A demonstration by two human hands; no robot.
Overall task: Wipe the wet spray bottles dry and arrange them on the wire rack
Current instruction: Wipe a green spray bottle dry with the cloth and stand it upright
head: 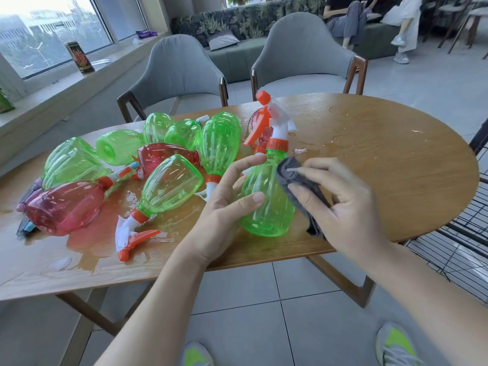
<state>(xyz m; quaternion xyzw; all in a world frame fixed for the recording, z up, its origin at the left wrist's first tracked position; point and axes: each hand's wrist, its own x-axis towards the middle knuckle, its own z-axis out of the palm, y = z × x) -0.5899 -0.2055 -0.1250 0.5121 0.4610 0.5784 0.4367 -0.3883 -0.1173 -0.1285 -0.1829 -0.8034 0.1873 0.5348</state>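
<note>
A green spray bottle (266,196) with an orange and white trigger head stands upright near the table's front edge. My left hand (227,204) holds its left side, thumb on the body and fingers reaching round behind. My right hand (340,204) pinches a grey cloth (293,178) and presses it against the bottle's right shoulder. To the left, several green bottles (169,186) and red bottles (63,207) lie in a heap on the wet wooden table (383,159). A black wire rack (459,244) shows at the right edge, below table height.
Puddles of water spread over the table's left front part. Two grey chairs (303,56) stand behind the table. A window sill runs along the left. Two people sit on a sofa at the back right. My shoes show on the tiled floor below.
</note>
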